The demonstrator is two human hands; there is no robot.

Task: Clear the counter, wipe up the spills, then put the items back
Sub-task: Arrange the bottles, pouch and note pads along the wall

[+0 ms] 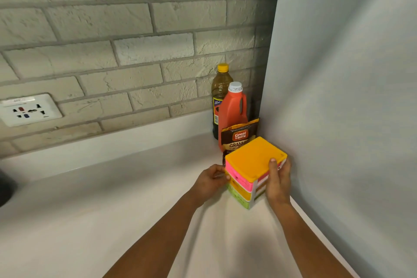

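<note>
A small stack of colourful drawers [253, 166], with an orange top and pink, orange and green tiers, stands on the white counter [112, 198] near the right wall. My left hand [211, 181] grips its left side. My right hand [278, 179] holds its right side, thumb on the orange lid. Just behind it stands a brown coffee granules pouch [240, 134]. An orange jug with a white cap [232, 113] and a dark oil bottle with a yellow cap [221, 90] stand in the corner behind that.
A grey brick wall [135, 40] backs the counter, with a white power socket [29, 109] at the left. A plain grey wall [349, 97] closes the right side. A dark rounded object [5, 187] shows at the left edge.
</note>
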